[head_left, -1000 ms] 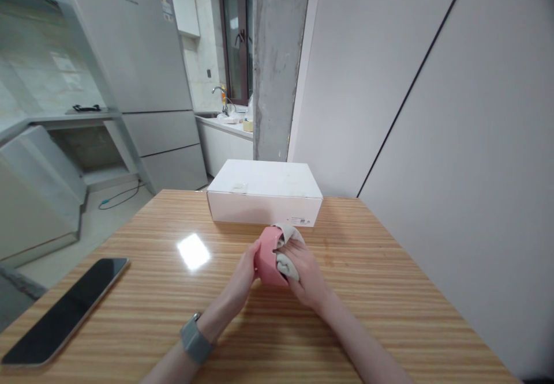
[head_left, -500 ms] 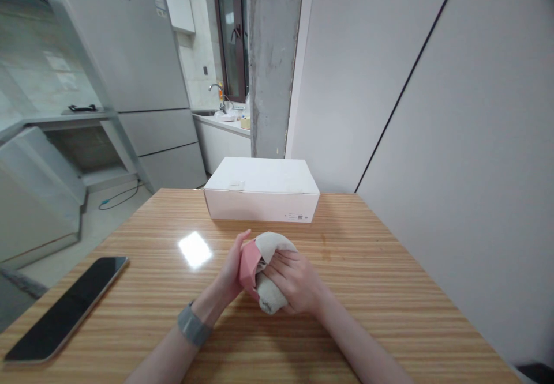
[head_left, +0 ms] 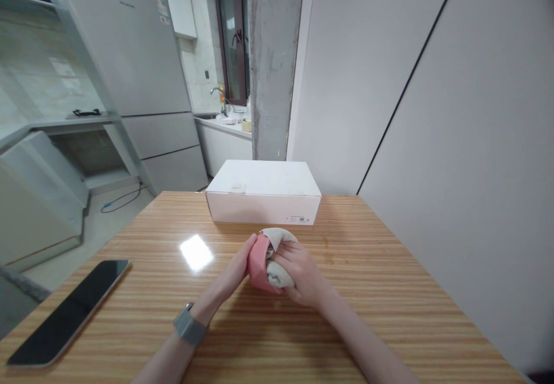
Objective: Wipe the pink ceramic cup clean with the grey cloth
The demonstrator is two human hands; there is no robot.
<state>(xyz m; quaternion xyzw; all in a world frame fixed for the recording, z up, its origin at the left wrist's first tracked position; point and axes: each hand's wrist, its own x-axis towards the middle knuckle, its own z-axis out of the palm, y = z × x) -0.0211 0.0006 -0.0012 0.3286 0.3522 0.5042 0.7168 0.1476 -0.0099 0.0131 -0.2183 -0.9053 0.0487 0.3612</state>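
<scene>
My left hand point(head_left: 239, 270) is closed around the outer side of a pink bowl point(head_left: 258, 264) with an angular wall, tipped so its mouth faces right. A light grey cloth point(head_left: 280, 275) is bunched at the mouth and folds over the upper rim. My right hand point(head_left: 304, 274) grips this cloth and presses it against the bowl, with its fingertips hidden in the folds. How far the cloth reaches inside cannot be seen. Both hands are just above the table, in front of a white box point(head_left: 263, 208).
A dark-screened phone point(head_left: 69, 315) lies at the left on the striped wooden table point(head_left: 389, 303). The white box stands at the far edge. Beyond are a fridge point(head_left: 130, 55), a sink counter point(head_left: 225, 133) and a pillar point(head_left: 274, 61); a pale wall panel point(head_left: 454, 159) rises on the right.
The pink bowl has shifted slightly right and turned, showing more of its outer side. The lower roll of cloth has moved up and closer in. My right hand has moved slightly up with it.
</scene>
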